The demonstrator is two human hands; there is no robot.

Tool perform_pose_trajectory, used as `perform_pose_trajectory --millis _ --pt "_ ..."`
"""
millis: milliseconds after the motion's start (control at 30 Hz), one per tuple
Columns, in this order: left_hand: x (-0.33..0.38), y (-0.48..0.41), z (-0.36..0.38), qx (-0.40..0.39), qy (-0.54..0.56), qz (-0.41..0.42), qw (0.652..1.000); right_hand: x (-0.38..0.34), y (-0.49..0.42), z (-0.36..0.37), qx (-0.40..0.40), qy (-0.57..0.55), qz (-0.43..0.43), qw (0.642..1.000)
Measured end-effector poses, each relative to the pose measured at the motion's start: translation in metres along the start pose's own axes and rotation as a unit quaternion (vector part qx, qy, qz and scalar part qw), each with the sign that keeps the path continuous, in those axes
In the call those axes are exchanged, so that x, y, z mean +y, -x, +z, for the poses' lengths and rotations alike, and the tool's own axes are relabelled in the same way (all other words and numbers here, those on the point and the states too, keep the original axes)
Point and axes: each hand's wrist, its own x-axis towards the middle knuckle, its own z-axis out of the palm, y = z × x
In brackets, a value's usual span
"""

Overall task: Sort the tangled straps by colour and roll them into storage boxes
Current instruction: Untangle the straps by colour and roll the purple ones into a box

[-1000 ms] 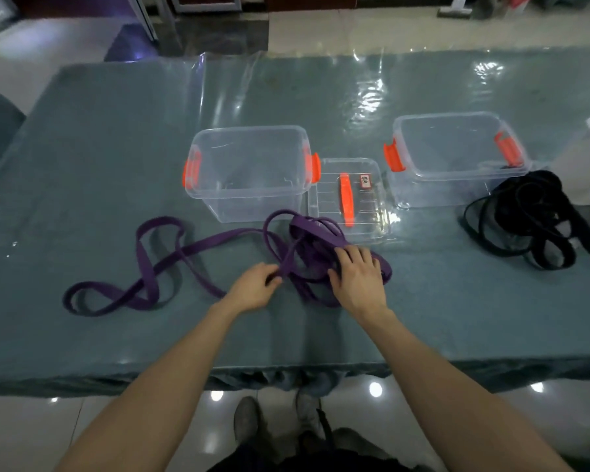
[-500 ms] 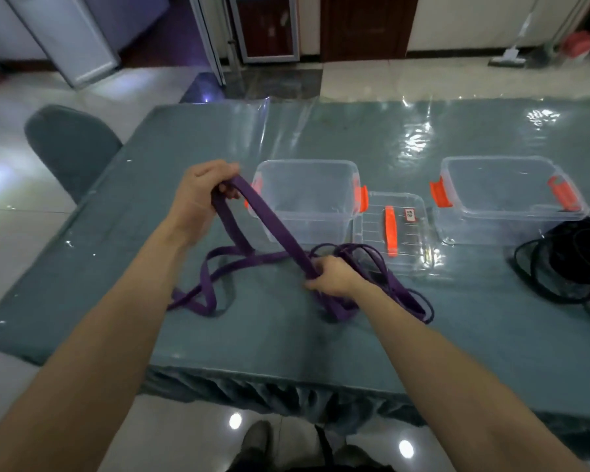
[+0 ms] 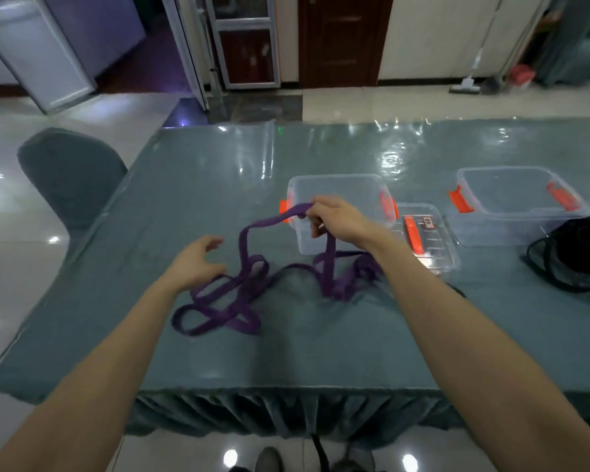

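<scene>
A long purple strap lies in loose loops on the teal table. My right hand grips a raised part of it in front of a clear storage box with orange latches. Both ends hang down from that hand to the tabletop. My left hand hovers over the loops at the left, fingers spread and holding nothing. A second clear box stands at the right, with a bundle of black straps beside it.
A clear lid with an orange handle lies flat between the two boxes. The table is covered in glossy plastic. A grey chair stands at the table's left end. The table's front edge runs just below the loops.
My left hand let go of the strap and dropped toward the table. My right hand lifted off the tangle and now holds the strap up before the box. The view tilted upward.
</scene>
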Motion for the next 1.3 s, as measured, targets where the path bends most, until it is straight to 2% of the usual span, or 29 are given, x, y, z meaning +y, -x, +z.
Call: perform_pose_trajectory --millis 67,133,200,233,300,367,433,467,500,533,600,633,667,700,733,767,833,933,1067,1167,1233,1300 --pt "0.020 0.002 0.011 -0.016 0.046 0.087 0.995 -0.011 0.003 0.021 -0.027 0.037 -0.017 0.999" --pt "0.044 0.001 0.016 -0.067 0.105 0.150 0.981 -0.020 0.011 0.037 -0.067 0.082 -0.038 0.994" --pt "0.061 -0.002 0.016 -0.125 0.134 0.178 0.967 -0.017 0.019 0.046 -0.074 0.084 -0.052 0.992" --pt "0.065 -0.002 0.013 -0.129 0.153 0.181 0.963 -0.009 0.024 0.049 -0.055 0.063 -0.049 0.995" --pt "0.063 -0.005 0.001 -0.078 0.198 0.171 0.962 0.016 0.032 0.056 -0.019 0.042 -0.009 0.999" --pt "0.059 -0.006 -0.019 -0.017 0.277 0.170 0.945 0.055 0.040 0.068 -0.049 0.122 0.060 0.990" --pt "0.057 -0.006 -0.048 0.018 0.418 0.156 0.895 0.098 0.051 0.084 -0.108 0.258 0.142 0.950" --pt "0.054 -0.010 -0.062 0.048 0.460 0.146 0.874 0.116 0.056 0.089 -0.113 0.298 0.176 0.931" --pt "0.047 -0.015 -0.074 0.091 0.454 0.132 0.877 0.130 0.060 0.093 -0.104 0.314 0.195 0.923" --pt "0.038 -0.021 -0.081 0.132 0.391 0.118 0.903 0.140 0.062 0.095 -0.088 0.325 0.196 0.921" --pt "0.014 -0.028 -0.080 0.174 0.172 0.083 0.966 0.150 0.060 0.099 -0.053 0.371 0.163 0.913" --pt "0.001 -0.028 -0.071 0.138 0.057 0.060 0.987 0.153 0.058 0.101 -0.033 0.401 0.145 0.904" --pt "-0.012 -0.028 -0.056 0.060 -0.050 0.031 0.996 0.156 0.057 0.102 -0.008 0.432 0.131 0.892" --pt "-0.021 -0.022 -0.037 -0.047 -0.147 -0.004 0.988 0.158 0.057 0.102 0.017 0.460 0.123 0.879" --pt "-0.030 -0.017 -0.015 -0.146 -0.216 -0.029 0.965 0.160 0.057 0.100 0.034 0.484 0.118 0.867" --pt "-0.035 -0.009 0.006 -0.214 -0.253 -0.042 0.943 0.162 0.056 0.095 0.040 0.504 0.114 0.855" --pt "-0.041 0.000 0.049 -0.233 -0.252 -0.031 0.939 0.171 0.054 0.086 0.015 0.547 0.099 0.831" --pt "-0.042 0.004 0.102 -0.134 -0.268 0.010 0.954 0.197 0.048 0.074 -0.052 0.589 0.101 0.800" --pt "-0.030 0.002 0.137 -0.073 -0.265 0.030 0.961 0.234 0.059 0.041 -0.032 0.562 0.154 0.812" --pt "-0.027 0.004 0.147 -0.032 -0.205 0.004 0.978 0.242 0.069 0.035 -0.033 0.559 0.166 0.812" --pt "-0.032 0.007 0.152 -0.023 -0.198 -0.003 0.980 0.234 0.075 0.048 0.008 0.554 0.124 0.823" --pt "-0.040 0.012 0.155 -0.028 -0.143 -0.018 0.989 0.221 0.076 0.069 0.059 0.529 0.020 0.846"
